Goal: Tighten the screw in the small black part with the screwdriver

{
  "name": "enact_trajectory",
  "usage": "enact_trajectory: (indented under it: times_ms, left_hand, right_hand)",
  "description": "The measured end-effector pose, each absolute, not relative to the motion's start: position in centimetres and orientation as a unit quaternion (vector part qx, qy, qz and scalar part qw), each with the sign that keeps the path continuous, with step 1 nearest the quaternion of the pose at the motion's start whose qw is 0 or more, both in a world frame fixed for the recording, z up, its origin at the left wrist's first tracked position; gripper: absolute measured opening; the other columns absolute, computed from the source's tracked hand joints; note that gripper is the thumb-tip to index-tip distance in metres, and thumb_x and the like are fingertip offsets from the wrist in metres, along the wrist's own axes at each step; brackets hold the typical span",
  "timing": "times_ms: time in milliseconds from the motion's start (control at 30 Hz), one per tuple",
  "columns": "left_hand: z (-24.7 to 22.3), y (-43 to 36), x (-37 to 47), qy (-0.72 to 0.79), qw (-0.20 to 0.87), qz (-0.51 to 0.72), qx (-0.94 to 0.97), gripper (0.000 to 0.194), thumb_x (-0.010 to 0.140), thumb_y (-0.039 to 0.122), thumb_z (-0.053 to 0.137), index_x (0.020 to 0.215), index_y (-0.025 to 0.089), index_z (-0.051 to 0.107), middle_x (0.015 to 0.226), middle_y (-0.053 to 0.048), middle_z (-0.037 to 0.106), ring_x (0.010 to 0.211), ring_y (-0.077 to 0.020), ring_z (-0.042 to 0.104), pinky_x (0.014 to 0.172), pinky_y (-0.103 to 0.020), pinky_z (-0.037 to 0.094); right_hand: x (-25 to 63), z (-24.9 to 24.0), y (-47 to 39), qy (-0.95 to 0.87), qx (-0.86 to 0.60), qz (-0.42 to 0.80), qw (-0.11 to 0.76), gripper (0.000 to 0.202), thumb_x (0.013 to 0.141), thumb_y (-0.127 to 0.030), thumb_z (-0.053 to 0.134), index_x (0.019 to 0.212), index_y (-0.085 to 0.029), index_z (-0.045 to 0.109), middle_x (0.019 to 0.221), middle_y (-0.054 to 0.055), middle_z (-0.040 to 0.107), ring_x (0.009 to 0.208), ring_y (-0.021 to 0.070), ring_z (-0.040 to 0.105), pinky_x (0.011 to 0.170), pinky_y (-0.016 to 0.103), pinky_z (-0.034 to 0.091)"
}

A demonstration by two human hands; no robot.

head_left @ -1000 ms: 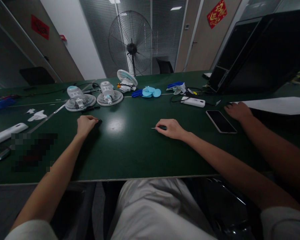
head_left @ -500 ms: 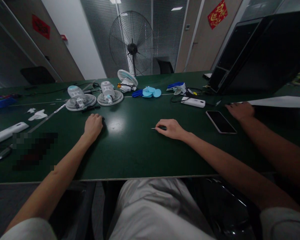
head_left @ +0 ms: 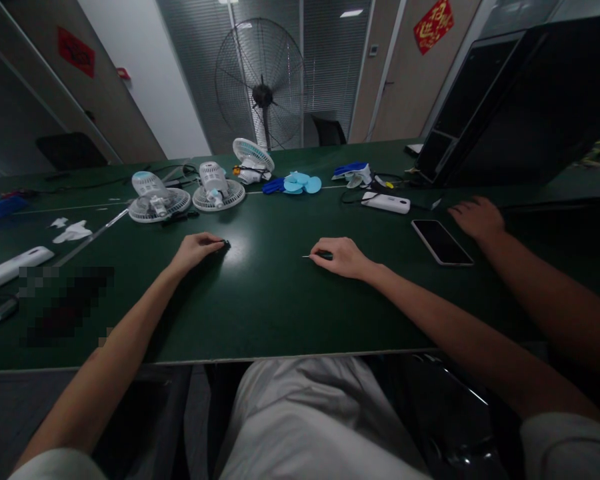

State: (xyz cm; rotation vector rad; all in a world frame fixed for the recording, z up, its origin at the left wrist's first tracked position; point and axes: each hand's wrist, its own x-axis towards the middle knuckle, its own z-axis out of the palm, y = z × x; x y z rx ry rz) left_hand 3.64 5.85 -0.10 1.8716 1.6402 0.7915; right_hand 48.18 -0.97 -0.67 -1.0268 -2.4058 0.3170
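My left hand [head_left: 196,251] is over the green table [head_left: 260,307], its fingers pinching a small black object [head_left: 225,245] whose kind I cannot make out. To the right, my right hand [head_left: 341,257] rests on the table, closed on a small screwdriver [head_left: 324,255] with a dark handle; its thin metal tip points left. Behind my left hand lie two white fans [head_left: 160,203] [head_left: 219,195], face down. A dark strip-like item [head_left: 180,218] is beside them.
A third fan [head_left: 253,160], light blue blades [head_left: 303,183], gloves [head_left: 353,173] and a white power strip [head_left: 386,203] line the back. A phone [head_left: 442,243] lies right of my right hand, near another person's hand [head_left: 477,217]. A dark monitor [head_left: 520,107] stands at the right.
My left hand has turned and moved right, bringing the small black object into fuller view. My right hand stays put. The white sheet by the other person's hand no longer shows.
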Motion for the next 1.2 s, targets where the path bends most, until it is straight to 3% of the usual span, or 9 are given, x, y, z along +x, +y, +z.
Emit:
enact_trajectory:
  times_ms: [200,367,1200]
  left_hand:
    - [-0.5,1.5,13.7,0.442,0.299,0.243,0.810,0.039,0.090,0.050,0.068,0.113,0.020,0.077,0.108,-0.008,0.075,0.090,-0.0220,0.066,0.081,-0.035,0.052]
    - [-1.4,-0.5,19.1,0.334,0.294,0.243,0.862,0.025,0.094,0.037,0.065,0.113,0.022,0.074,0.106,-0.005,0.072,0.091,-0.0191,0.064,0.080,-0.032,0.051]
    - [-1.1,-0.6,19.3,0.320,0.291,0.243,0.868,0.023,0.096,0.038,0.066,0.111,0.023,0.074,0.103,-0.006,0.068,0.092,-0.0200,0.063,0.079,-0.033,0.050]
  right_hand:
    - [47.8,-0.5,-1.3,-0.885,-0.377,0.112,0.248,0.020,0.102,-0.036,0.061,0.107,-0.021,0.074,0.102,0.005,0.074,0.085,0.0187,0.068,0.073,0.031,0.048]
    - [47.5,-0.7,-1.7,-0.891,-0.365,0.094,0.252,0.017,0.100,-0.034,0.063,0.102,-0.020,0.074,0.099,0.005,0.074,0.084,0.0187,0.068,0.075,0.031,0.047]
    - [47.1,-0.1,-2.5,-0.905,-0.333,0.100,0.246,0.018,0.101,-0.034,0.061,0.102,-0.021,0.073,0.098,0.005,0.074,0.081,0.0186,0.068,0.073,0.031,0.047]
